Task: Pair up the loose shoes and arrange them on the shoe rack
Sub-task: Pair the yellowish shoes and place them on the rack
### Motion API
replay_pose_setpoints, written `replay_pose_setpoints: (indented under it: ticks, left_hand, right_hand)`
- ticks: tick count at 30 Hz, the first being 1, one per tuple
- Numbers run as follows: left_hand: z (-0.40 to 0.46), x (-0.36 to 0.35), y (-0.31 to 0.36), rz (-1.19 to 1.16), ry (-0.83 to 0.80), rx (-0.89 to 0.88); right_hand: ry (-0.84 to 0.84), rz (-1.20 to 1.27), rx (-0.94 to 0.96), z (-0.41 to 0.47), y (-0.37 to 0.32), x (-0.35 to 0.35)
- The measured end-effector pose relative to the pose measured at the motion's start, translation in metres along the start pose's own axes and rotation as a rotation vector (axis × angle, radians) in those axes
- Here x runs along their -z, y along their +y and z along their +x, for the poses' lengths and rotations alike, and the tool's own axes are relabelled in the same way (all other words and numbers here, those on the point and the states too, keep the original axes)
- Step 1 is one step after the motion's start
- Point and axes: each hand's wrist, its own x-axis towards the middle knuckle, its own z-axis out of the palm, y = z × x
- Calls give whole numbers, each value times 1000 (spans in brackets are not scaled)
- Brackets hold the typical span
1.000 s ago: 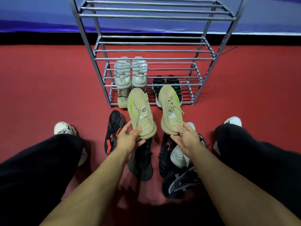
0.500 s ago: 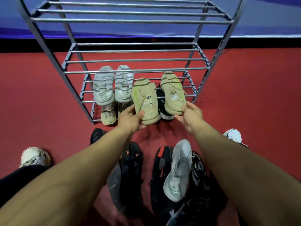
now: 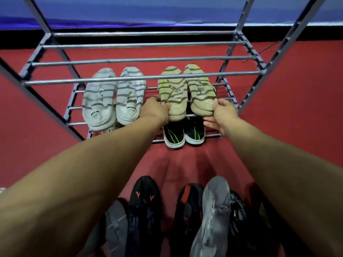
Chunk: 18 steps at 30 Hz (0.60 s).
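Two beige-green sneakers lie side by side on a middle shelf of the grey metal shoe rack (image 3: 141, 77), toes pointing away. My left hand (image 3: 156, 109) grips the heel of the left sneaker (image 3: 171, 91). My right hand (image 3: 221, 112) pinches the heel of the right sneaker (image 3: 199, 89). A white pair (image 3: 113, 97) rests on the same shelf to the left. Below, a black pair with green stripes (image 3: 183, 133) stands on the bottom shelf. Several loose dark shoes (image 3: 144, 206) and one grey sneaker (image 3: 213, 217) lie on the floor between my arms.
The rack stands on a red carpet (image 3: 297, 108) in front of a blue wall. Its upper shelves hold nothing in view. A pale beige shoe peeks out under the white pair (image 3: 111, 129).
Both hands have carried the beige-green sneakers forward from above the floor onto the middle shelf beside the white pair. The camera has moved closer to the rack.
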Motion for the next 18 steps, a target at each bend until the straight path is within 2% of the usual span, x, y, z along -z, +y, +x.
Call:
replay_pose_setpoints:
  ticks: [3, 6, 11, 13, 18]
  left_hand:
    - [-1, -2, -3, 108, 13, -19]
    - [-4, -2, -1, 53, -39, 20]
    - [-27, 9, -2, -33, -167, -46]
    - [-41, 10, -18, -95, -170, -73]
    - [-110, 28, -51, -40, -154, -70]
  right_hand:
    - [13, -39, 43, 5, 11, 2]
    - [14, -96, 76, 9, 13, 1]
    - [117, -538, 105, -1, 7, 3]
    - [94, -640, 108, -19, 11, 8]
    - [-25, -859, 126, -90, 46, 23]
